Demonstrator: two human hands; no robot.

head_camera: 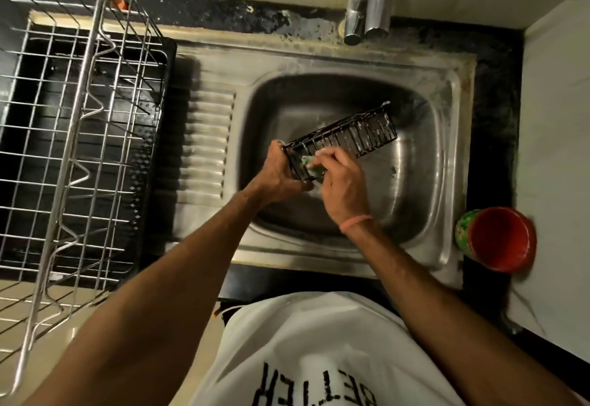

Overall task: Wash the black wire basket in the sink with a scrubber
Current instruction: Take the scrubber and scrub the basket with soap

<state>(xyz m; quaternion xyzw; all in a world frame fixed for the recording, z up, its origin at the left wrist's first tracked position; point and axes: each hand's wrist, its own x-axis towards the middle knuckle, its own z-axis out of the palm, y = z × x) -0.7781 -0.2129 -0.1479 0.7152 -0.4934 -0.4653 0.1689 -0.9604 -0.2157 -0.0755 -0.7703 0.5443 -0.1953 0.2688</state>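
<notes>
A long, narrow black wire basket (354,135) with soap foam on its wires is held over the steel sink (412,188), slanting up to the right. My left hand (281,172) grips its near left end. My right hand (343,182) presses a green scrubber (311,164) against that same end, fingers closed on it. Most of the scrubber is hidden behind the wires and my fingers.
A chrome tap (370,3) hangs over the sink's back edge. A large steel dish rack (73,137) on a black tray fills the left. The ribbed drainboard (204,147) lies between them. A red-lidded green container (498,239) stands on the counter at right.
</notes>
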